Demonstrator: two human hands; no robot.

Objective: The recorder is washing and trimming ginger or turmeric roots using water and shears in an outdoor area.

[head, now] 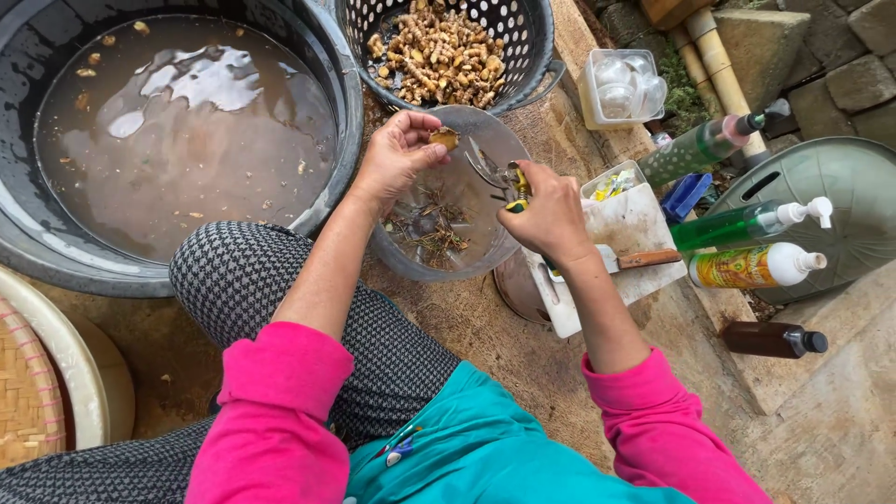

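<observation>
Pinching a small yellowish piece of root [444, 138] between thumb and fingertips, the left hand [397, 154] is raised over the far rim of a clear round bowl [411, 259]. The right hand [551, 217] is closed around the yellow-and-dark handles of a pair of scissors [495, 173], whose metal blades point toward the root piece and stop just short of it. The two hands are apart, with the bowl's opening below the gap between them. Thin brown rootlets and trimmings [431, 233] lie in the bottom of the bowl.

Beyond the bowl stands a dark perforated basket [527, 37] heaped with knobbly pale-brown rhizomes [439, 51]. To the left sits a large dark tub [331, 84] of muddy brown water [177, 140] with bits floating on it. A woven bamboo tray [28, 392] shows at the lower left edge.

Just right of the right hand lies a white cutting board [635, 233] with a wooden-handled knife [649, 259] across it, the blade mostly hidden by the wrist. Further right are two green pump bottles [737, 224], a white-capped bottle with a colourful label [756, 266], and a brown bottle [770, 340] lying on its side. A clear plastic container [621, 86] sits near the basket.

The person wears pink sleeves, a teal apron and checked trousers.
</observation>
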